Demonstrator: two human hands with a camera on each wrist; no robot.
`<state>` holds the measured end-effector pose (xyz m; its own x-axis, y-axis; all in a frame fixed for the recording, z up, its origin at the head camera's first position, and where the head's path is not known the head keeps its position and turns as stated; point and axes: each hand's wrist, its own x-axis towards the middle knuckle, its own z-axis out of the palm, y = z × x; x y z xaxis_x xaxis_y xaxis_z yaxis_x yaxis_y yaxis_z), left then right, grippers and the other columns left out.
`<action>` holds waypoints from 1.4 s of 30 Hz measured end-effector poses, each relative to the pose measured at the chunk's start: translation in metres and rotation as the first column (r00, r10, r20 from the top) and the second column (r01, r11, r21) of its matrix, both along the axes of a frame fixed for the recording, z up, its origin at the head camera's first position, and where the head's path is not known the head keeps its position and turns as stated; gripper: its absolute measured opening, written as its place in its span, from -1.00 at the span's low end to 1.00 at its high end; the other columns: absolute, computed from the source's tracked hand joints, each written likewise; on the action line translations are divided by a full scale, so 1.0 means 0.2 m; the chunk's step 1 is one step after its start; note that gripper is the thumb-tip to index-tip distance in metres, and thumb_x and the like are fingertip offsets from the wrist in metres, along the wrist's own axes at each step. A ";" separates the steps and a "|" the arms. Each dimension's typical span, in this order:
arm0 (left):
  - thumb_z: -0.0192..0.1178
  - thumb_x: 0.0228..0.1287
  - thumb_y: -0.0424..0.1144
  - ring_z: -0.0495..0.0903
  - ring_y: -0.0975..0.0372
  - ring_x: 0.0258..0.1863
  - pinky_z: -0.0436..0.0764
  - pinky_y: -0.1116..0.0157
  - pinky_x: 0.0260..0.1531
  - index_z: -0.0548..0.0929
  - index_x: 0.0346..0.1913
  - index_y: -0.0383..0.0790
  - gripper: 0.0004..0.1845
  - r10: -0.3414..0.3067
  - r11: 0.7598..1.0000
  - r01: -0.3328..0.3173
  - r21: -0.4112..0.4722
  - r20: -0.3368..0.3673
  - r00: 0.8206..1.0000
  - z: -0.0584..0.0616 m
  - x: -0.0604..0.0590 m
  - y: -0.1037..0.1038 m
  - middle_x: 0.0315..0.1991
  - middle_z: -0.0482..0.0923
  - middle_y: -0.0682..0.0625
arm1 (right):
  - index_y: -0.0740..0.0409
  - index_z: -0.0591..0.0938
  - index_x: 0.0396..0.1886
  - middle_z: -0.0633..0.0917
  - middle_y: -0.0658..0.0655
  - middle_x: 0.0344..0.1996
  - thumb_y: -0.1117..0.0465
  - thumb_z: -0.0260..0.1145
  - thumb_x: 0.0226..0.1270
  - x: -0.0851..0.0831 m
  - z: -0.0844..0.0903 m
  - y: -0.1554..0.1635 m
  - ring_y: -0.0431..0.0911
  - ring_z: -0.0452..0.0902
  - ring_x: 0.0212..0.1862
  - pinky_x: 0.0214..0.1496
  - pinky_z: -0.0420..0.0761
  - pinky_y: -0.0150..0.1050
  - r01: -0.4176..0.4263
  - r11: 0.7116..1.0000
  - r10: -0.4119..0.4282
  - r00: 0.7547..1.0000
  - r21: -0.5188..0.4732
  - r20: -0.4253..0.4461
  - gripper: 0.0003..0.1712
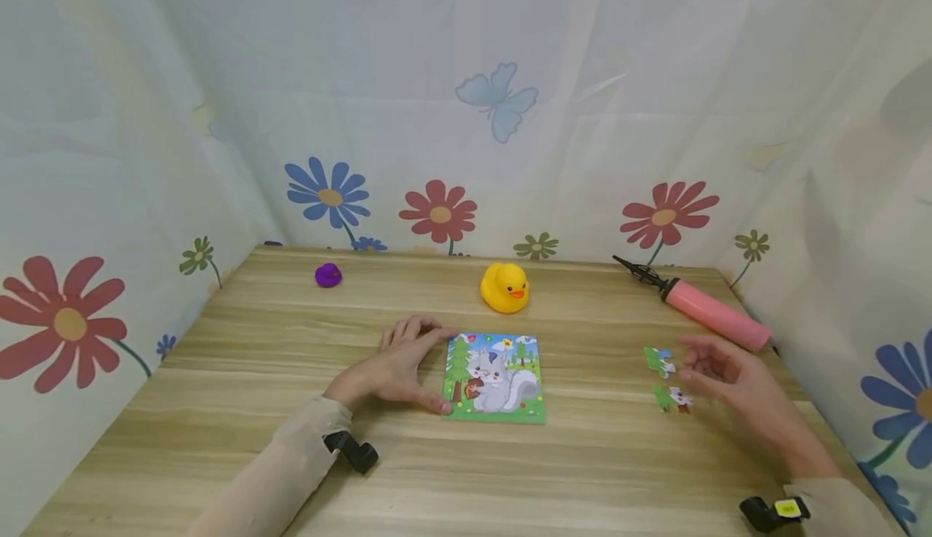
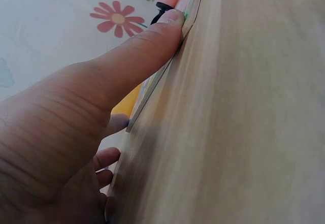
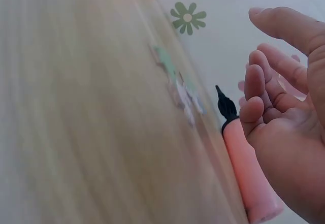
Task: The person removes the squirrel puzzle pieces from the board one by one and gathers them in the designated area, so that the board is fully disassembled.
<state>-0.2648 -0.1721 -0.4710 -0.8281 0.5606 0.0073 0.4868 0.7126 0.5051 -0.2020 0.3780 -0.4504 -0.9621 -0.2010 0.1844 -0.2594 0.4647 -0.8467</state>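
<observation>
A square squirrel picture board (image 1: 495,379) lies flat on the table in the middle of the head view. My left hand (image 1: 396,367) is spread along its left side, the thumb (image 2: 165,28) at the near corner and the index finger at the far corner. To the right lie loose jigsaw pieces: an upper one (image 1: 658,361) in green, blue and white, and a lower one (image 1: 673,399) in green, white and brown. Right beside them, my right hand (image 1: 728,375) hovers with loosely bent fingers, thumb apart from them and nothing between.
Behind the board sits a yellow rubber duck (image 1: 505,288). A small purple duck (image 1: 328,275) is at the back left. At the back right lies a pink hand pump (image 1: 717,313) with a black nozzle, close behind my right hand. Flower-printed cloth surrounds the wooden table (image 1: 582,472).
</observation>
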 end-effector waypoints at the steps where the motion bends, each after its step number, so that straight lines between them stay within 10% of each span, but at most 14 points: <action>1: 0.69 -0.12 0.49 0.06 -0.15 0.59 0.07 -0.29 0.49 0.33 0.74 0.13 0.34 -0.001 1.000 0.001 -0.003 0.000 1.000 0.00 0.00 0.00 0.67 0.13 -0.16 | 0.33 0.52 0.53 0.70 0.19 0.01 0.33 0.42 0.63 -0.01 0.01 -0.01 -0.18 0.68 -0.05 -0.02 0.69 -0.41 -0.014 1.000 0.013 1.000 -0.012 -0.007 -0.42; 26: 0.68 -0.13 0.50 0.09 -0.15 0.59 0.11 -0.28 0.48 0.33 0.75 0.10 0.36 -0.001 1.000 0.001 -0.001 0.001 1.000 -0.02 0.00 -0.01 0.65 0.14 -0.18 | 0.14 0.52 0.62 0.61 0.19 0.18 0.31 0.53 0.53 -0.25 0.25 -0.59 -0.04 0.60 0.02 -0.06 0.66 -0.35 -0.185 0.981 0.182 0.982 -0.060 -0.056 -0.27; 42: 0.68 -0.12 0.50 0.12 -0.16 0.57 0.12 -0.27 0.47 0.33 0.75 0.10 0.35 -0.010 1.000 0.010 0.004 -0.017 1.000 0.00 0.00 0.00 0.65 0.16 -0.19 | -0.01 0.55 0.60 0.63 0.17 0.29 0.23 0.60 0.46 -0.29 0.22 -0.95 0.14 0.58 0.08 0.03 0.67 -0.26 -0.330 0.938 0.331 0.943 -0.105 -0.011 -0.23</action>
